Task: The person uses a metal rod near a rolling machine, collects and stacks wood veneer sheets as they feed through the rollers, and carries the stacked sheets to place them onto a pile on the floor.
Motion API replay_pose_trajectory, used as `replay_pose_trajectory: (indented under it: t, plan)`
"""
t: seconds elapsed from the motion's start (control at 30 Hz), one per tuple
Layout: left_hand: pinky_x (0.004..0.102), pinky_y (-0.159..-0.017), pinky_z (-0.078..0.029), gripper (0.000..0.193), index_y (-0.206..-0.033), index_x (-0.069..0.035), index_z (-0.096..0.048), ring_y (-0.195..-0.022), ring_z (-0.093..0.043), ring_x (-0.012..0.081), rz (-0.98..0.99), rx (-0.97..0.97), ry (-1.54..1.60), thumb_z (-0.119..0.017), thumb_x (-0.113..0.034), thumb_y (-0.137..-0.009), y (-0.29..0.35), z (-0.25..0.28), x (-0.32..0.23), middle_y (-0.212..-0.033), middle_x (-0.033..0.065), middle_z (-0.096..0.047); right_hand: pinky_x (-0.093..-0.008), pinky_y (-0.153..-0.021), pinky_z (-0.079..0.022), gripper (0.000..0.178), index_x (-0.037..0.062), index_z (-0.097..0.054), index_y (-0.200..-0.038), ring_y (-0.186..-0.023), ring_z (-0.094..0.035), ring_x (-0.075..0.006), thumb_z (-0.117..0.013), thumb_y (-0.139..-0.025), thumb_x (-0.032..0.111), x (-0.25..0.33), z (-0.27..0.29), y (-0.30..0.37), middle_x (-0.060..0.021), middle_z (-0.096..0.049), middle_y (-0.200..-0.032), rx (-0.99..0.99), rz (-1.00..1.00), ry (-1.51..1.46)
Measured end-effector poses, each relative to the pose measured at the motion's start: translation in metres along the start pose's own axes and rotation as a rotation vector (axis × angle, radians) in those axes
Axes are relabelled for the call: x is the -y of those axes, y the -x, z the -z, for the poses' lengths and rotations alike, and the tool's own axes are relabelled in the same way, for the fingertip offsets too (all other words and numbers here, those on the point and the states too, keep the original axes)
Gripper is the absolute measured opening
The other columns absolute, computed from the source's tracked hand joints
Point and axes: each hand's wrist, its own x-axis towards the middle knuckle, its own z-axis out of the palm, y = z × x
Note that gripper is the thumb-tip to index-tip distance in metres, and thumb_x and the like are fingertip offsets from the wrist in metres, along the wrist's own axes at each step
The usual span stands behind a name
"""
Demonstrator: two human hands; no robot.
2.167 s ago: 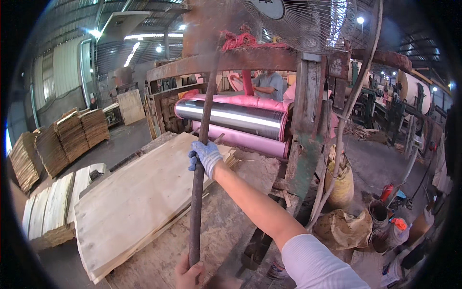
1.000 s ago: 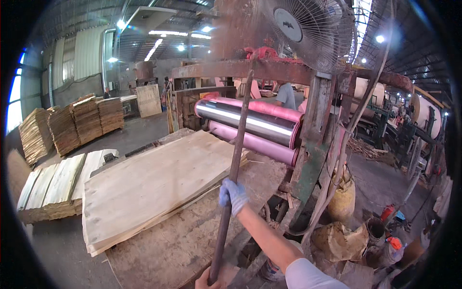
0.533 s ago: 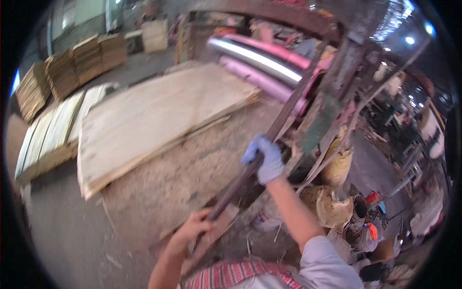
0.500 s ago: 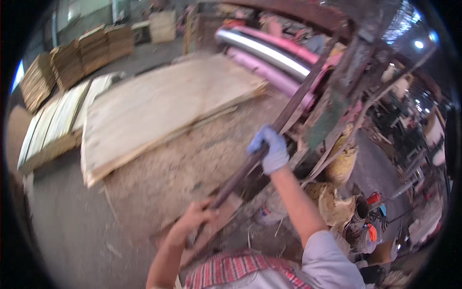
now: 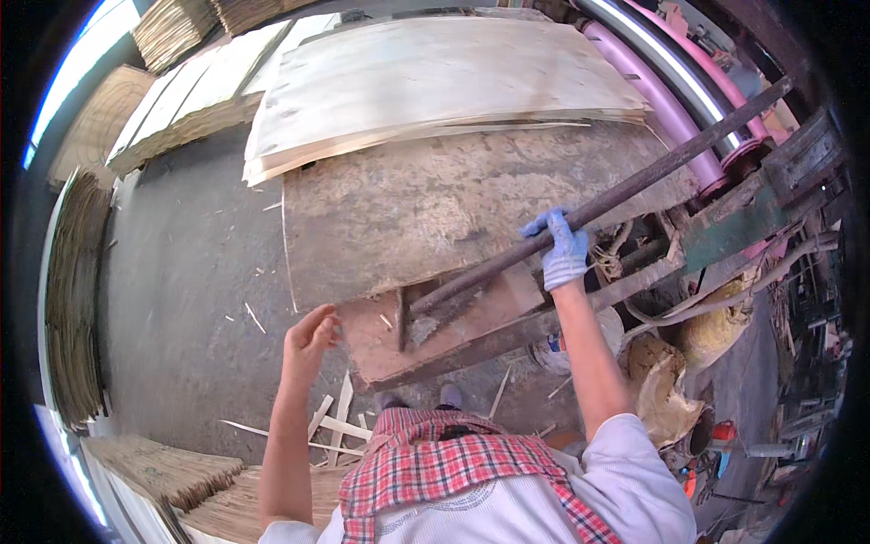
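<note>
My right hand [image 5: 561, 251], in a blue and white glove, is wrapped round a long dark metal bar [image 5: 666, 163]. That bar slants from the machine at upper right down to a short upright post near the work platform's corner. My left hand [image 5: 311, 340] is bare, off the bar, with its fingers loosely bent and nothing visible in them. It hovers by the near left corner of the reddish-brown platform [image 5: 381, 349]. Beyond the bar, a stack of pale veneer sheets [image 5: 435, 82] rests on a stained wooden board [image 5: 390, 222].
Pink rollers [image 5: 666, 104] and a shiny steel roller [image 5: 675, 59] stand at upper right. Veneer stacks [image 5: 72, 299] line the left side. Wood strips [image 5: 340, 412] litter the floor near my feet. A white bucket [image 5: 553, 354] and a torn sack [image 5: 657, 385] sit at right.
My left hand has let go of the bar and moved to its left. The right hand still grips it. My view has tilted down and turned.
</note>
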Motion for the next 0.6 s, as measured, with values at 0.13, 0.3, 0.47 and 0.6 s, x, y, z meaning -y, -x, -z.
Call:
replay_pose_trajectory:
  t: [0.13,0.3,0.47,0.6]
  plan:
    - [0.0214,-0.057,-0.043,0.028,-0.103,0.002,-0.051,-0.064,-0.053,0.0091,0.03,-0.052,-0.083,-0.05,-0.016,-0.081,0.006,0.039,0.037,-0.083,0.0054,-0.058,-0.0331,-0.061,-0.046,0.011,0.0069,-0.049,-0.081,-0.056,-0.054,-0.0207,-0.053,-0.077,0.016,-0.01,0.006,0.017,-0.0076,-0.054,-0.067,0.033,-0.06,0.293]
    - [0.0209,-0.057,-0.043,0.026,-0.099,0.002,-0.054,-0.064,-0.053,0.0088,0.085,-0.073,-0.187,-0.052,-0.013,-0.079,0.014,0.128,0.081,-0.081,0.0044,-0.059,-0.0303,-0.055,-0.047,0.018,0.004,-0.055,-0.089,-0.061,-0.056,-0.0156,-0.052,-0.077,0.017,-0.055,-0.008,0.086,-0.0056,-0.058,-0.073,0.492,-0.588,1.265]
    - [0.022,-0.059,-0.044,0.024,-0.098,0.0,-0.055,-0.067,-0.055,0.0105,0.098,-0.049,-0.294,-0.053,-0.013,-0.078,-0.007,0.243,0.097,-0.08,0.0067,-0.06,-0.0243,-0.054,-0.046,0.025,0.0068,-0.054,-0.095,-0.06,-0.054,-0.011,-0.051,-0.078,0.025,-0.152,-0.159,0.185,-0.0055,-0.057,-0.075,0.651,-0.954,0.887]
    - [0.0229,-0.059,-0.045,0.023,-0.096,0.0,-0.056,-0.069,-0.057,0.0106,0.081,-0.044,-0.231,-0.054,-0.012,-0.077,-0.029,0.302,0.07,-0.078,0.0099,-0.061,-0.0241,-0.055,-0.046,0.026,0.0067,-0.053,-0.098,-0.061,-0.054,-0.0106,-0.051,-0.079,0.025,-0.227,-0.285,0.192,-0.0033,-0.057,-0.075,1.026,-0.737,0.775]
